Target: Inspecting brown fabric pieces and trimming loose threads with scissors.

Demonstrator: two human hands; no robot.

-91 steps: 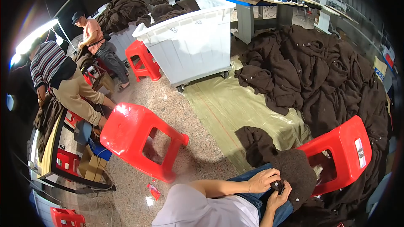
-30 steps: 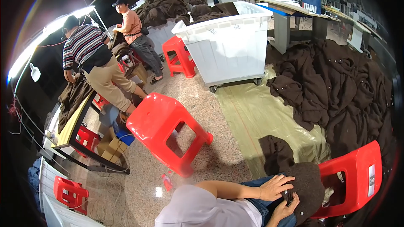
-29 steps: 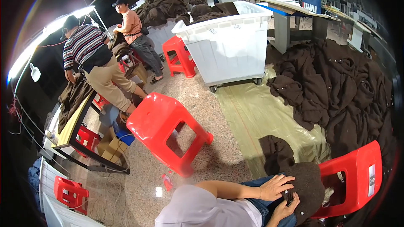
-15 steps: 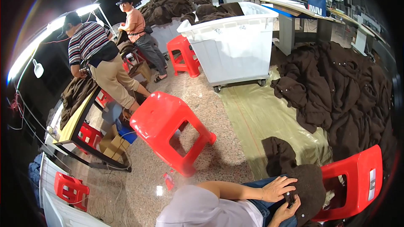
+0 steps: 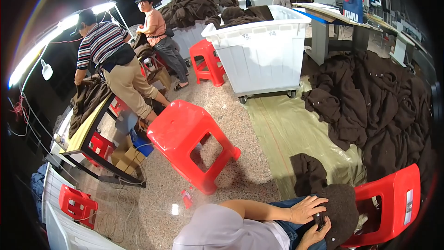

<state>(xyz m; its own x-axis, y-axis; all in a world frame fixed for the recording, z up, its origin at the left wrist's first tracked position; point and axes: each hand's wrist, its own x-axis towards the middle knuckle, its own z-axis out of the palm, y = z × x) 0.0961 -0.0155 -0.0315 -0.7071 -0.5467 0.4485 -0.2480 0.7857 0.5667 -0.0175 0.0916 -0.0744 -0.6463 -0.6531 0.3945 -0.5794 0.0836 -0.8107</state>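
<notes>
Apparently working along the buttoned edge of a brown garment (image 5: 343, 208), gathered over blue jeans (image 5: 285, 205) beside a red stool (image 5: 400, 193), with left hand (image 5: 306, 209) laid fingers-out over the cloth, unclear as to any grip beneath, and right hand (image 5: 317, 234) seemingly pinching a dark fold. Probably calling next for a steady hold on that fold, close to the white button (image 5: 317, 214). Looking thick, fuzzy and rumpled, with a pale button (image 5: 333, 239) lower down.

The left grip (image 5: 306, 209) partly hides the brown cloth (image 5: 343, 213) (right forearm (image 5: 304, 244) cropped below).
</notes>
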